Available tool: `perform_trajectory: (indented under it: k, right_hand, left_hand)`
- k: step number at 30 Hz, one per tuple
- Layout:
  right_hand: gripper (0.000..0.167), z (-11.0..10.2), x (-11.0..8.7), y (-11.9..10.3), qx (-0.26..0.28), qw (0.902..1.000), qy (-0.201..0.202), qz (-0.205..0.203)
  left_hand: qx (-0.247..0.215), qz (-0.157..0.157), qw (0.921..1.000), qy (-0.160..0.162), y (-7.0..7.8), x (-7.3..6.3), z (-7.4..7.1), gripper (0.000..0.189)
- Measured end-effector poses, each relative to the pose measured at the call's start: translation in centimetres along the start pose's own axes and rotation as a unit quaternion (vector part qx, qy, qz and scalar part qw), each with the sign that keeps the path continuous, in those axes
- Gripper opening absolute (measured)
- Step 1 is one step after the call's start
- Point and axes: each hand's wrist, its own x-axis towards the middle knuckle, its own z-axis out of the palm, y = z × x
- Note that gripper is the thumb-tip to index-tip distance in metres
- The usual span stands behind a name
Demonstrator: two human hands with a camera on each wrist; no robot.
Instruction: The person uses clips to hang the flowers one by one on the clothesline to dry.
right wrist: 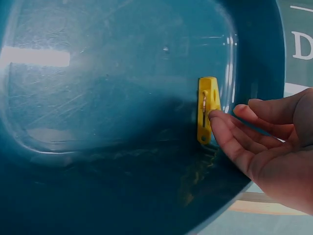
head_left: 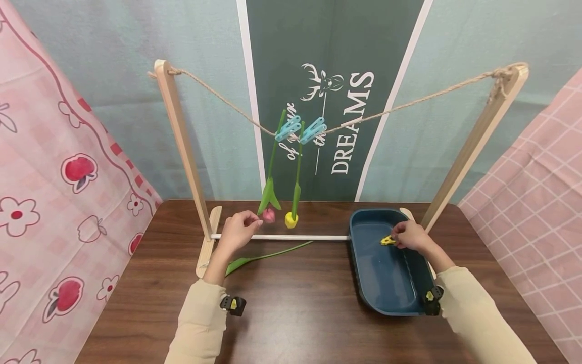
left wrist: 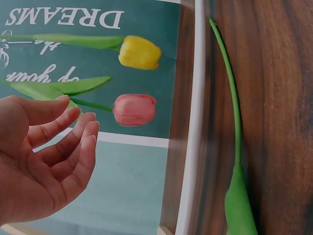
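Observation:
In the head view my left hand (head_left: 237,230) is beside a pink tulip (head_left: 268,216), its fingers loosely bent and holding nothing. The left wrist view has the thumb and fingertips overlapping the tulip's green leaf (left wrist: 88,85). A yellow tulip (head_left: 291,220) hangs head down to the right of the pink one. Light blue clothespins (head_left: 313,130) hold both stems to a sagging rope (head_left: 218,96). My right hand (head_left: 411,235) reaches into a dark blue basin (head_left: 379,288). Its fingertips are right at a yellow clothespin (right wrist: 208,110), with the thumb apart from it.
Two wooden posts (head_left: 182,136) carry the rope, joined low down by a white rod (head_left: 309,237). A green stem with a leaf (head_left: 268,256) lies on the brown table (head_left: 291,303), partly behind my left forearm. A printed cloth (head_left: 336,50) hangs behind.

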Motion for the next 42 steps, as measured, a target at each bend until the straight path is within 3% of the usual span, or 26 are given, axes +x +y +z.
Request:
perform_trajectory:
  k: [25, 32, 42]
  right_hand:
    - [0.015, 0.5, 0.1, 0.6, 0.007, 0.9998, -0.012, -0.013]
    - [0.017, 0.2, 0.0, 0.0, -0.004, 0.9998, -0.007, -0.019]
    - [0.019, -0.5, -0.3, -1.3, -0.019, 0.9995, -0.007, -0.023]
  left_hand:
    - [-0.001, -0.014, 0.9998, -0.017, -1.1, -0.3, 0.4, 0.013]
    - [-0.006, -0.006, 0.9992, -0.038, -1.1, -0.3, 0.4, 0.012]
    - [-0.006, 0.004, 0.999, -0.045, -1.1, -0.4, 0.6, 0.01]
